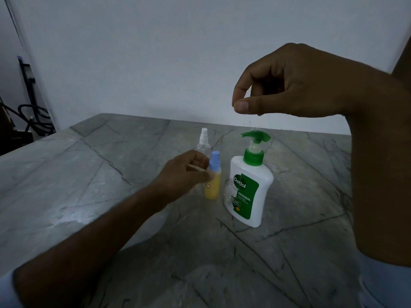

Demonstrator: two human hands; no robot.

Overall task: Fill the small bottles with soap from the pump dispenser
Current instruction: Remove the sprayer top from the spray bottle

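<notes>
Left hand (189, 168) pinches upright yellow bottle (213, 185) on desk (89, 174), left of pump dispenser (249, 185). Right hand (289, 85) hovers above pump, fingertips pinched, seemingly empty; clear bottle (203, 143) behind.

dim room, grey marble table (89, 174), white wall (155, 52)

The left forearm stretches forward from the lower left, bare below a pale sleeve edge. The left hand (186, 172) is loosely curled, thumb and fingers pinched close together at its right side. The right arm enters from the right edge, raised high, wrist bent downward. The right hand (287, 81) hangs with its thumb and forefinger tips pressed together and the other fingers curled in.
</notes>
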